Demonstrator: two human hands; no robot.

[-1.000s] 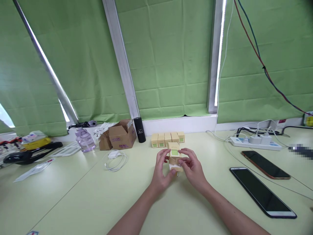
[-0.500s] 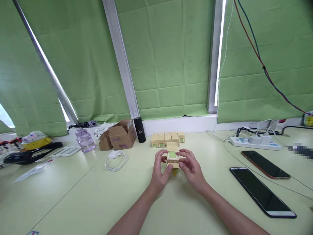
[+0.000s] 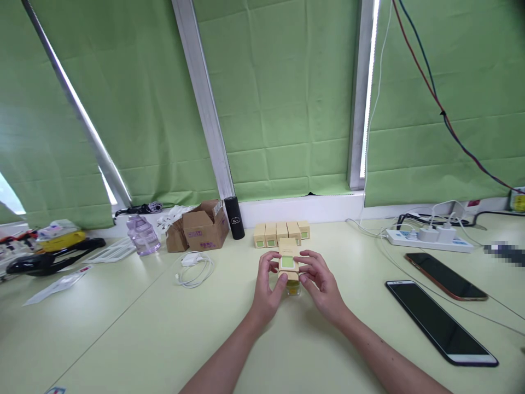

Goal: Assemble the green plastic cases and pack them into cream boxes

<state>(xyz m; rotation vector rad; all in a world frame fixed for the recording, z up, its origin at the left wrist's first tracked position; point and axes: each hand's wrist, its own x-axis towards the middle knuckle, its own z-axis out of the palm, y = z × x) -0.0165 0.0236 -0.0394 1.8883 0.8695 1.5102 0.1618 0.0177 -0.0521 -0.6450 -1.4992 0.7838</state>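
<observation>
Between my two hands is a small tan cardboard box [image 3: 289, 249] with a green square window and a flap at its near end. My left hand [image 3: 267, 284] grips its left side, thumb at the near flap and fingers at the upper edge. On the other side, my right hand [image 3: 322, 282] holds it with thumb and fingertips. Just below the box, a small clear glass jar [image 3: 293, 288] with something yellow in it shows in part; the box hides its top. Several similar small boxes [image 3: 270, 234] stand in a row behind.
At the back left are an open brown carton [image 3: 203, 229], a black cylinder [image 3: 234, 218], a purple bottle [image 3: 143, 235] and a white coiled cable [image 3: 196, 279]. Two phones, one larger [image 3: 441, 323] and one smaller [image 3: 447, 275], lie at right before a power strip [image 3: 430, 241].
The held box has shifted very slightly left, and its near flap now lies a little closer against the box. Both hands have hardly moved.
</observation>
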